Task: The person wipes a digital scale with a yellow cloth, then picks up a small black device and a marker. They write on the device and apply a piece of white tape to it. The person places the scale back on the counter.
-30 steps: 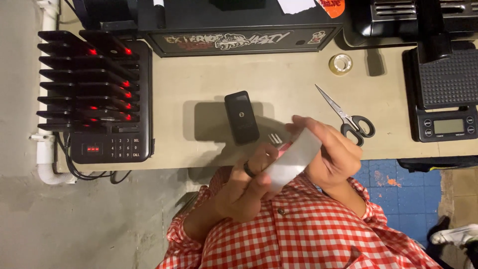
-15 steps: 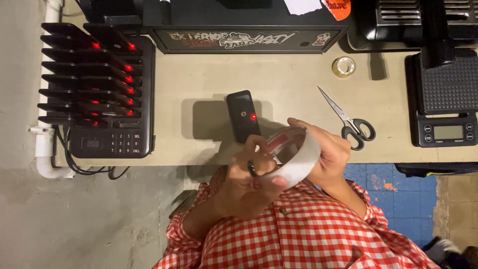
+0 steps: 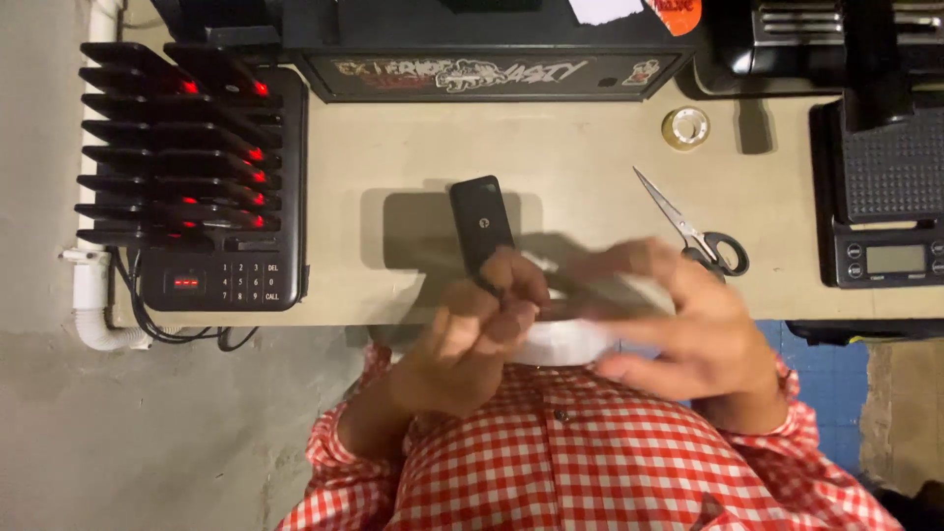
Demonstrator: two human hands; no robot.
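From the head camera, looking down, the person's two hands are close together at the near edge of the table (image 3: 413, 197), just above a red and white checked shirt (image 3: 590, 462).

The right hand (image 3: 678, 324) is spread wide around a white roll of tape (image 3: 565, 339). Its fingers wrap over the top and its thumb is under the side, so it is gripping the roll. The roll is held up in the air, just over the table's edge and near the person's chest. It looks blurry, so I cannot tell how it is tilted.

The left hand (image 3: 472, 334) is curled, with its fingertips pinched together on the top rim of the roll. It may be pinching the loose end of the tape, but the blur hides that.

Just past the left fingers, a small black phone-like device (image 3: 482, 224) lies flat on the table. A pair of scissors (image 3: 693, 228) with black handles lies to the right, near the right hand. A small roll of clear tape (image 3: 685, 128) sits farther back. A black scale (image 3: 890, 197) stands at the right end. At the left end is a black rack of pagers (image 3: 192, 167) with little red lights.
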